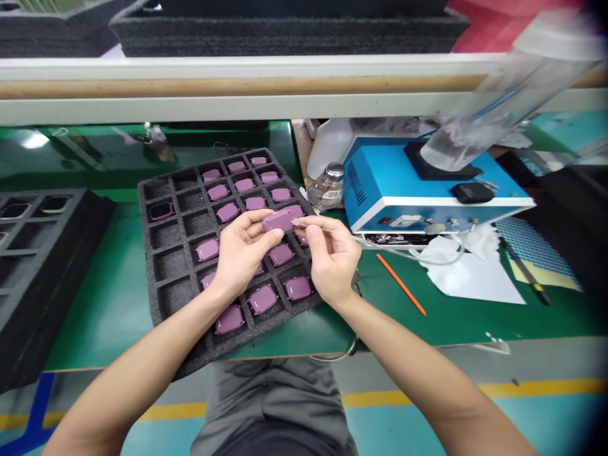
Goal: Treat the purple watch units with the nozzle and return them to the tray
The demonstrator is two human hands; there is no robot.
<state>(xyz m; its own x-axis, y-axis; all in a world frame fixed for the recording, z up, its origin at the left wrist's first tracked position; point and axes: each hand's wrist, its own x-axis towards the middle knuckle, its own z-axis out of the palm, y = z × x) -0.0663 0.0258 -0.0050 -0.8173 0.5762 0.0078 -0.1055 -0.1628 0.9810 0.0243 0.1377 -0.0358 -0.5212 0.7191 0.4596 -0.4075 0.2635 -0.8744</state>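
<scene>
My left hand (244, 250) pinches a purple watch case (279, 220) between thumb and fingers, above a dark foam tray. Close against the case's right end, my right hand (335, 256) grips a thin pale cable (403, 252) with a small metallic tip. Whether the tip touches the case or sits in it, I cannot tell. The cable runs right toward the front of a blue box. Below both hands, the compartmented foam tray (173, 265) holds several purple watch cases like this one (263, 299). One case at the left (162, 211) shows a dark face.
A blue box (375, 177) carries a clear cylinder (451, 149). Beside it stands a glass jar (327, 187) with a metal lid. An orange stick (401, 285), white paper (475, 278) and a black pen (527, 272) lie right. Another foam tray (57, 253) sits left; a shelf edge (237, 85) crosses above.
</scene>
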